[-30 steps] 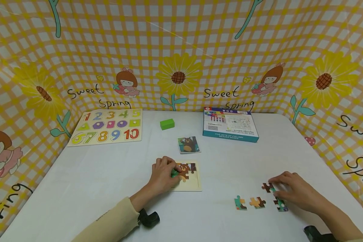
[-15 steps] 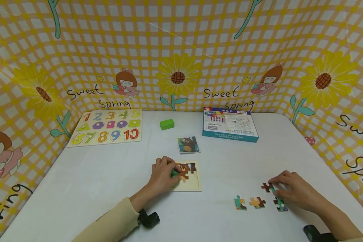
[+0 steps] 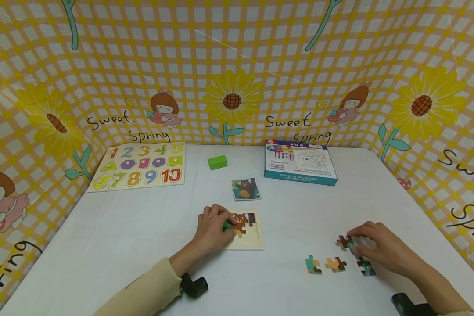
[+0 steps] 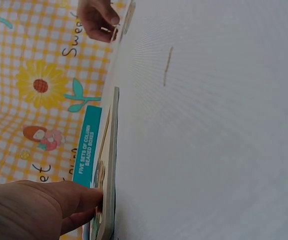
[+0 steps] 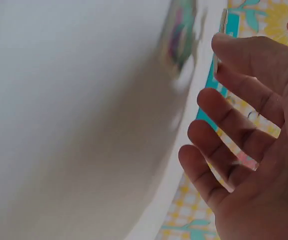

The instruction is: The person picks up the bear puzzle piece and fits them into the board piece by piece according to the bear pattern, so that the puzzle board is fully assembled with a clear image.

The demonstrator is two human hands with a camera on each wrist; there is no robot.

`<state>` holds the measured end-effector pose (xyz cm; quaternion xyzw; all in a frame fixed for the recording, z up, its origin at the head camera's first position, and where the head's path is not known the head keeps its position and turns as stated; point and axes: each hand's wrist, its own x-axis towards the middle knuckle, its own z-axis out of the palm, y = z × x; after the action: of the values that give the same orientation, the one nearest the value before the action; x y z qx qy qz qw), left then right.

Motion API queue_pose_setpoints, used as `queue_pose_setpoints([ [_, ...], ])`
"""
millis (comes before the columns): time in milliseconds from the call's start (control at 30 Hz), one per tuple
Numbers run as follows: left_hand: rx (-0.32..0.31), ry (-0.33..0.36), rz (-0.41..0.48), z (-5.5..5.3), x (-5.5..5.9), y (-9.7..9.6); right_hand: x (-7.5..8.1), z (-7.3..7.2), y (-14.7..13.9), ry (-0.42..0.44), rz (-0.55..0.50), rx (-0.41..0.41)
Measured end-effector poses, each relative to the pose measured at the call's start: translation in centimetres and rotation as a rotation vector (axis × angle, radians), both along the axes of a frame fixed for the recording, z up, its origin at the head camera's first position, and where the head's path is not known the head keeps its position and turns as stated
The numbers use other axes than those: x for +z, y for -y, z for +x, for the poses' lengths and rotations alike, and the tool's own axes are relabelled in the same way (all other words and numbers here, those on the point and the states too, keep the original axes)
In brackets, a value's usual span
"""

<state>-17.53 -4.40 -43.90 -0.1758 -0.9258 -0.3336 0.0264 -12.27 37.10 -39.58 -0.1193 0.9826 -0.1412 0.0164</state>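
Observation:
My left hand (image 3: 215,226) rests over the left side of a small wooden puzzle board (image 3: 254,239), thumb and fingertips touching it around a green piece. A brown bear jigsaw piece (image 3: 240,224) shows in the board beside the fingers; the board's left edge is hidden under the hand. At the right, my right hand (image 3: 387,250) pinches a brown and green jigsaw piece (image 3: 343,242) between thumb and index finger, other fingers loosely bent. In the right wrist view that piece (image 5: 216,62) appears edge-on. Below it lie a green and dark piece (image 3: 366,267), a tan and brown piece (image 3: 335,264) and a teal piece (image 3: 313,265).
A bear picture card (image 3: 246,189) lies behind the puzzle board. Farther back are a number board (image 3: 140,169), a green block (image 3: 218,162) and a beaded-boxes carton (image 3: 300,163). A checked cloth (image 3: 233,57) rises behind the white table (image 3: 142,237).
My right hand has shifted slightly left, carrying the brown and green jigsaw piece away from the green and dark piece. My left hand stays on the puzzle board.

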Motion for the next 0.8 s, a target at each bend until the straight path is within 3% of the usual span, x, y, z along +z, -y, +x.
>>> queue_pose_setpoints([
  [367,0.0,0.014,0.017,0.2,0.2,0.0,1.3,-0.9,7.3,-0.017,-0.068,0.023],
  [800,-0.001,-0.012,0.012,0.1,0.0,0.0,0.6,-3.5,16.3,-0.045,-0.116,0.132],
])
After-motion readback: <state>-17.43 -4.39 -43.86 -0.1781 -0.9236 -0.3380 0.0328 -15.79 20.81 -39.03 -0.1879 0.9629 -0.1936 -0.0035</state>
